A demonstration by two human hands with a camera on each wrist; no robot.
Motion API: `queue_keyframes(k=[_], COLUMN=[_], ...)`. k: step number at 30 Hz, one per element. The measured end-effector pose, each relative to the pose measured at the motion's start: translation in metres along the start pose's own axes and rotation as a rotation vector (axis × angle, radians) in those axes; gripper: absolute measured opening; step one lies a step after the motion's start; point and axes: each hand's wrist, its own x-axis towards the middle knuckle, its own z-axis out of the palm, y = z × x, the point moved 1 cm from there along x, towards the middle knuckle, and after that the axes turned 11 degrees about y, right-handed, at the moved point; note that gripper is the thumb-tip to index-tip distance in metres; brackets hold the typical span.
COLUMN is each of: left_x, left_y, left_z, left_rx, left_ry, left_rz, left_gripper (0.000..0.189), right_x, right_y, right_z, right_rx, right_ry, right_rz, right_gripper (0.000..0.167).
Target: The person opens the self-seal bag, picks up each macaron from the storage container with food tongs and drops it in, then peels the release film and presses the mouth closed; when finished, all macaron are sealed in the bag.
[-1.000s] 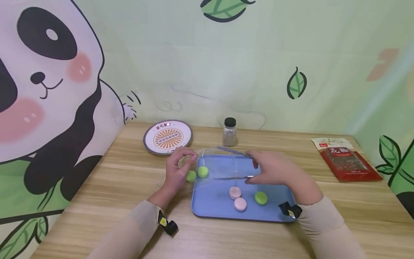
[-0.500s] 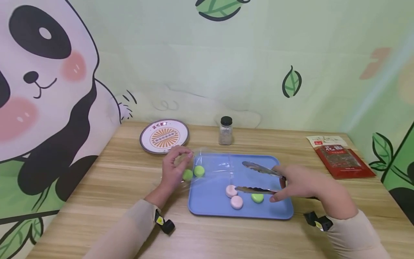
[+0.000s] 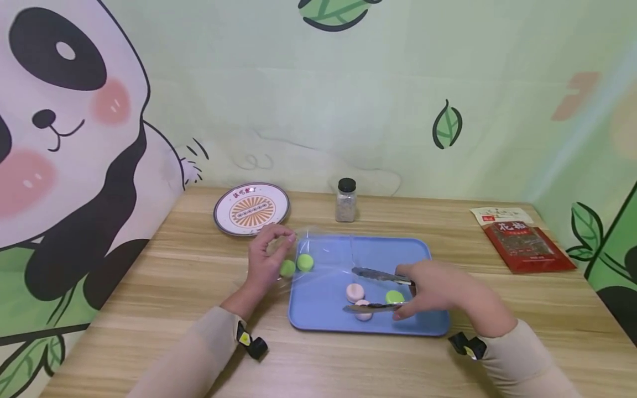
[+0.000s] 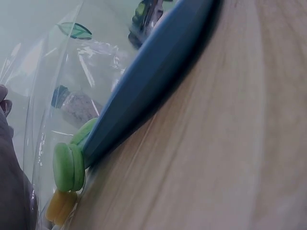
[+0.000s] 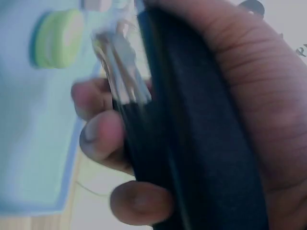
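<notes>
My left hand (image 3: 266,260) pinches a clear plastic bag (image 3: 328,251), whose mouth lies over the left part of a blue tray (image 3: 318,319). Inside the bag are green macarons (image 3: 305,262), and the left wrist view also shows an orange macaron (image 4: 61,207) there. In my right hand (image 3: 440,287) are metal tongs (image 3: 383,276) with black handles (image 5: 201,120). Their arms are spread above the tray. One pink macaron (image 3: 355,293) lies between the tips in the head view; the lower arm partly covers a second pink macaron (image 3: 364,317). A green macaron (image 3: 395,297) sits nearer my right hand.
A patterned plate (image 3: 251,209) stands at the back left of the wooden table (image 3: 199,265). Behind the tray is a small black-capped jar (image 3: 345,202). A red spice packet (image 3: 530,246) lies at the right. The panda-painted wall (image 3: 278,110) closes off the back.
The right hand drew the tongs out of the bag's mouth to the right, then brought them left and down over the pink macarons. The left hand keeps its hold on the bag.
</notes>
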Motion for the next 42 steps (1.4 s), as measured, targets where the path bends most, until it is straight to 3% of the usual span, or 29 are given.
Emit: queue_keyframes(k=[6, 10, 13, 16, 18, 25, 30, 33, 42], left_x=[-0.001, -0.004, -0.006, -0.007, -0.008, -0.009, -0.003, -0.002, -0.001], left_y=[-0.002, -0.019, -0.034, -0.039, -0.04, -0.035, -0.016, -0.004, -0.002], left_z=[-0.001, 0.0, 0.0, -0.001, -0.002, 0.0, 0.002, 0.001, 0.001], left_rx=[0.001, -0.012, -0.021, -0.023, -0.022, -0.018, -0.019, -0.014, -0.028], left_ry=[0.001, 0.005, 0.008, 0.008, 0.005, 0.006, 0.0, 0.0, -0.003], left_rz=[0.007, 0.011, 0.01, 0.006, 0.001, 0.004, 0.01, 0.009, 0.02], left_gripper=[0.005, 0.008, 0.009, 0.006, 0.005, 0.01, 0.006, 0.005, 0.006], right_x=[-0.002, -0.003, -0.005, -0.007, -0.006, -0.009, -0.015, -0.012, 0.005], right_y=[-0.005, 0.007, 0.023, 0.036, 0.037, 0.003, -0.01, -0.014, -0.007], right_z=[-0.002, -0.009, -0.017, -0.02, -0.019, -0.019, -0.024, -0.016, 0.011], right_rx=[-0.057, -0.103, -0.138, -0.151, -0.144, -0.085, -0.056, -0.056, -0.119], right_ry=[-0.022, -0.007, 0.015, 0.031, 0.036, 0.035, 0.037, 0.002, 0.041], right_rz=[0.028, 0.096, 0.163, 0.2, 0.187, 0.075, 0.039, 0.024, -0.066], right_gripper=[0.057, 0.057, 0.068, 0.082, 0.085, 0.059, 0.05, 0.049, 0.04])
